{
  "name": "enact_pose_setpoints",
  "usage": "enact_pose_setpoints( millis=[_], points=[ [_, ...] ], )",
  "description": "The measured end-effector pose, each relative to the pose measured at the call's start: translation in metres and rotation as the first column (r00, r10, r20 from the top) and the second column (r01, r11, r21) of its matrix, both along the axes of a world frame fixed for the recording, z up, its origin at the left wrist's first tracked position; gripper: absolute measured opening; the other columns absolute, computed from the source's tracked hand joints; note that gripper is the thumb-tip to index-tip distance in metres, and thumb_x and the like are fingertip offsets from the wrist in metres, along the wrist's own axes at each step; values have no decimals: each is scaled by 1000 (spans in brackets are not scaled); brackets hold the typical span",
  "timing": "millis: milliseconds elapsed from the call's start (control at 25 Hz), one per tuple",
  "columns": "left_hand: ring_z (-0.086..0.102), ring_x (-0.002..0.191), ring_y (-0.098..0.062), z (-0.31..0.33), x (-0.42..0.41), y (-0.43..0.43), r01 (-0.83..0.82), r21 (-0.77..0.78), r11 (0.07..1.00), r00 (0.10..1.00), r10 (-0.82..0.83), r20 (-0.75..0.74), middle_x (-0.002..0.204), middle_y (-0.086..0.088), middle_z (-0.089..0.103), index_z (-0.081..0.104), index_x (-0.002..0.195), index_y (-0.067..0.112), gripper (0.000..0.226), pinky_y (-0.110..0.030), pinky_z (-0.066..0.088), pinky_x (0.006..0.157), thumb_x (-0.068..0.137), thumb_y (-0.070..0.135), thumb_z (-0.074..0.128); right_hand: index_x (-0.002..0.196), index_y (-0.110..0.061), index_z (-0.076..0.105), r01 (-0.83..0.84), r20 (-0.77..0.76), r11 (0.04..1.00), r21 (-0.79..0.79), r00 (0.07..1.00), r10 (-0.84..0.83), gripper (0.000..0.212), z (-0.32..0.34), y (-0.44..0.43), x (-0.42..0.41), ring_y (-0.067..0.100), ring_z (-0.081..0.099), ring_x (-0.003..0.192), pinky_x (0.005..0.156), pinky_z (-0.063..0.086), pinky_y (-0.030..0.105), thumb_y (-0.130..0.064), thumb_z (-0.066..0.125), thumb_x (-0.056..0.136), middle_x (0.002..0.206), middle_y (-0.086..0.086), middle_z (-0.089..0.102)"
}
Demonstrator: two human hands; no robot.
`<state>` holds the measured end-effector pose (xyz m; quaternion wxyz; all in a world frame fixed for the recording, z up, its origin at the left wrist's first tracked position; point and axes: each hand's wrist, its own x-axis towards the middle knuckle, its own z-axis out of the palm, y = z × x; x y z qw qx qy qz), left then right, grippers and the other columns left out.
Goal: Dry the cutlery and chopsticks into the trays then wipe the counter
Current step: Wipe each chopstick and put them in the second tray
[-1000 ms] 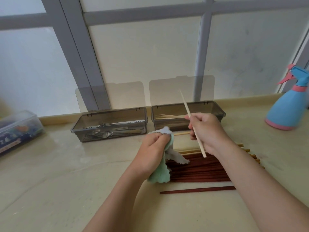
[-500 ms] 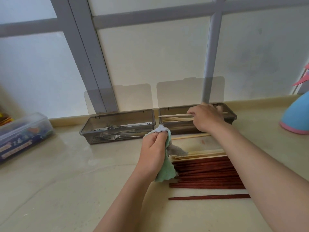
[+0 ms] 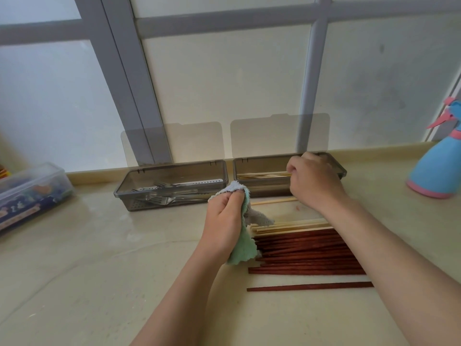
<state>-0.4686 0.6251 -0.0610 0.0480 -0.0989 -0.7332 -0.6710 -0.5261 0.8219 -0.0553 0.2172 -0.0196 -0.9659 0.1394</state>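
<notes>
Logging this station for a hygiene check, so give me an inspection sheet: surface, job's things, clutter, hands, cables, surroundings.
Surface: beige counter, glossy, streaked.
Job's things: left tray holds forks; right tray holds pale chopsticks; loose pale chopsticks and dark red chopsticks lie on the counter.
Clutter: clear lidded box far left; blue spray bottle far right.
Hands: left hand grips a green cloth; right hand, fingers curled, at the chopsticks in the right tray; grip unclear.
Cables: nothing seen.
Surroundings: frosted window, grey frame; tray lids open against it.
</notes>
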Motion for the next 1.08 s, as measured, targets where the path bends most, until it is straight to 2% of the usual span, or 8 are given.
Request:
enact_pose_setpoints(
  millis=[80, 200, 440, 600, 720, 840, 920, 1080],
  points=[
    [40, 41, -1, -3, -2, -2, -5, -2, 1000, 1000, 5, 2, 47, 8, 36, 42, 65, 8, 39, -26, 32, 52, 103, 13, 41, 105, -21, 66, -63, 140, 997, -36, 988, 68, 26, -10, 4, 11, 24, 59, 99, 86, 52, 39, -6, 47, 95, 107, 1, 63],
    [35, 51, -9, -9, -5, -5, -42, -7, 999, 999, 42, 13, 55, 3, 36, 40, 63, 12, 42, -34, 31, 58, 104, 19, 43, 121, -26, 64, -127, 396, 989, 69, 914, 89, 37, -29, 10, 17, 25, 56, 115, 96, 49, 42, -8, 46, 95, 120, -1, 60],
    [54, 48, -5, -6, -5, -4, -15, 18, 1000, 1000, 15, 5, 49, 9, 54, 42, 62, 6, 43, -19, 42, 54, 104, 13, 38, 115, -31, 56, -91, 388, 954, 287, 921, -29, 24, -33, 8, 12, 26, 47, 114, 92, 40, 42, -16, 47, 98, 118, 1, 51],
    [74, 77, -29, -10, -8, -5, 56, 42, 998, 997, -58, 46, 74, -17, 75, 57, 69, -2, 45, -27, 54, 69, 105, 14, 34, 96, -30, 41, -82, 394, 950, 301, 918, -45, 17, -31, 3, 16, 25, 48, 108, 90, 39, 41, -14, 48, 98, 108, 0, 47],
    [71, 74, -11, -12, -11, -6, -15, 28, 1000, 1000, 14, 23, 73, -2, 76, 70, 66, 8, 53, -23, 53, 72, 105, 13, 34, 95, -31, 41, -145, 212, 976, 161, 971, 110, 17, -14, 1, 28, 17, 55, 86, 77, 38, 37, -17, 46, 102, 92, -12, 53],
    [64, 75, -19, -14, -13, -6, -46, 11, 999, 999, 46, 0, 81, 0, 74, 72, 76, 9, 49, -32, 50, 72, 105, 19, 34, 98, -26, 52, -315, 116, 942, -117, 937, 328, 11, 4, -10, 49, 10, 53, 69, 60, 39, 30, -23, 44, 105, 82, -11, 54],
    [52, 66, -17, -14, -14, -7, -105, 59, 993, 994, 102, 43, 70, -1, 60, 58, 74, 7, 42, -36, 43, 66, 106, 22, 36, 101, -25, 55, -406, 133, 896, -179, 892, 431, 13, 6, -22, 60, 8, 53, 69, 59, 40, 27, -23, 43, 106, 82, -10, 55],
    [45, 66, -19, -13, -14, -7, -179, 110, 978, 982, 171, 81, 70, -7, 48, 49, 75, 12, 35, -38, 38, 65, 105, 25, 37, 101, -27, 56, -449, 106, 848, -282, 864, 492, 14, -1, -26, 65, 16, 54, 69, 64, 48, 41, -21, 44, 106, 79, -5, 57]
  ],
)
